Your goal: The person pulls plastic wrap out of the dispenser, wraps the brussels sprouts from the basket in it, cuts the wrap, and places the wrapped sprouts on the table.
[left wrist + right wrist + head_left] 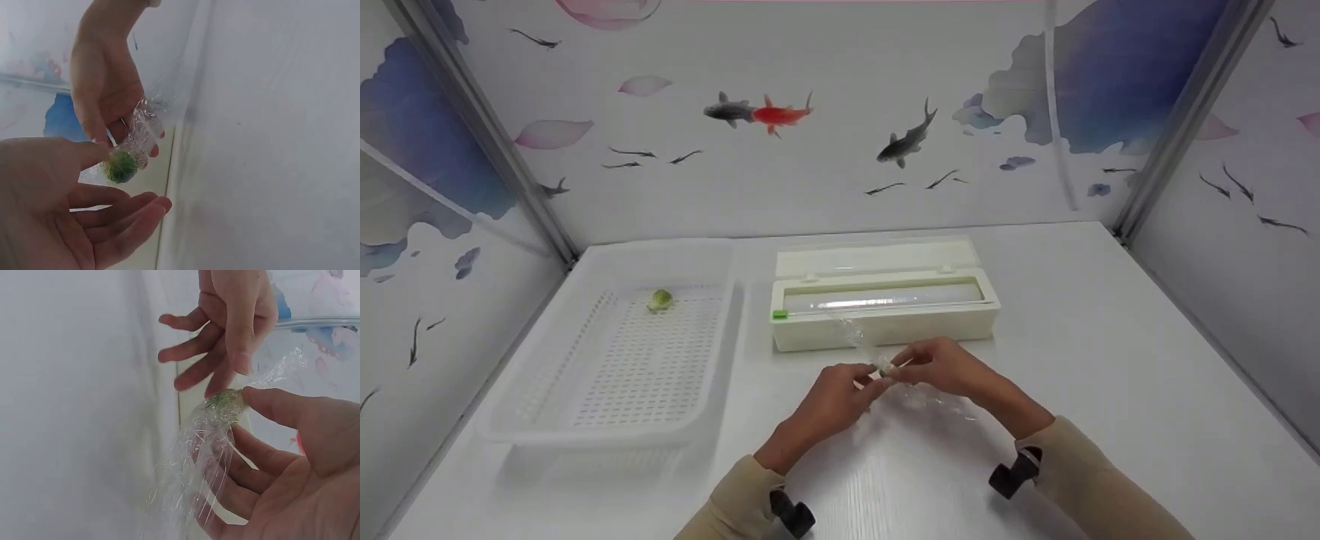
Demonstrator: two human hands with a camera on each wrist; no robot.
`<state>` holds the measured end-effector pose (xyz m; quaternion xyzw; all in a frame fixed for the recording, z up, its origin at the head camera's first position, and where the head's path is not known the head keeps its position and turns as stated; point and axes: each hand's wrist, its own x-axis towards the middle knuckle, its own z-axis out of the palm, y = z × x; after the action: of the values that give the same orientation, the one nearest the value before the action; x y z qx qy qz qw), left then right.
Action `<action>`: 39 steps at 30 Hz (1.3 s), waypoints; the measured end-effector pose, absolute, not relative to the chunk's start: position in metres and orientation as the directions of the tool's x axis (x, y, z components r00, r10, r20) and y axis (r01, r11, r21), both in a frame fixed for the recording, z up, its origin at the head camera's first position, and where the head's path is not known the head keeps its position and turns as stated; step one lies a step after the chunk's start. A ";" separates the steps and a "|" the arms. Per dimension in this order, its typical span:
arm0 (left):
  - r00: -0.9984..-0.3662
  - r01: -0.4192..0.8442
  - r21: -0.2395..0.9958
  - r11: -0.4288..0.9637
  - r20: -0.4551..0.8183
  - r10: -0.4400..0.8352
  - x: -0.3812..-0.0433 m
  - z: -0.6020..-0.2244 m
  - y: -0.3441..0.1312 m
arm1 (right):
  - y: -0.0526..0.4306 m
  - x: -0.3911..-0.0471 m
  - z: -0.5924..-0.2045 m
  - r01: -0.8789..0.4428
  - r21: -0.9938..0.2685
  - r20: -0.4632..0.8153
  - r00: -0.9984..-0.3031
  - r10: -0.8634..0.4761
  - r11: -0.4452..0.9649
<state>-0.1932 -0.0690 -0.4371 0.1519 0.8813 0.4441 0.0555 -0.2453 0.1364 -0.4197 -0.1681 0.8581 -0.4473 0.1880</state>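
A small Brussels sprout [121, 167] is wrapped in crinkled clear cling film [188, 464], between both hands over the table. My right hand [949, 367] pinches the wrapped sprout between thumb and fingers, and loose film spreads across its other fingers. Close on the other side is my left hand [829, 401]. Its fingers are spread and loosely bent around the sprout; in the right wrist view its thumb stands apart from it. A twisted length of film reaches from the hands toward the cling film dispenser [885, 328], a cream box with its lid up.
A white perforated basket [720, 360] stands at the left, holding one unwrapped Brussels sprout [661, 300]. Inside the dispenser lies a film roll [885, 298], with a green slider [780, 315] at the front left. Printed panels [825, 172] enclose the white table [1080, 322].
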 end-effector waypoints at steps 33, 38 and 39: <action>-0.913 -0.116 0.993 -0.017 -0.100 0.396 -0.212 -0.461 -0.070 | 0.140 -0.217 -0.434 -0.342 -0.805 -0.007 -0.812 -0.583 0.485; -0.915 -0.135 0.991 -0.023 -0.116 0.386 -0.212 -0.464 -0.068 | 0.141 -0.217 -0.435 -0.341 -0.797 -0.009 -0.819 -0.574 0.499; -0.916 -0.142 0.989 -0.032 -0.119 0.382 -0.212 -0.464 -0.067 | 0.141 -0.217 -0.435 -0.344 -0.793 -0.010 -0.817 -0.576 0.502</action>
<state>-0.2122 -0.0673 -0.4643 0.0894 0.6710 0.7128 0.1838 -0.2169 0.1410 -0.4352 -0.2689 0.8557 -0.4201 0.1381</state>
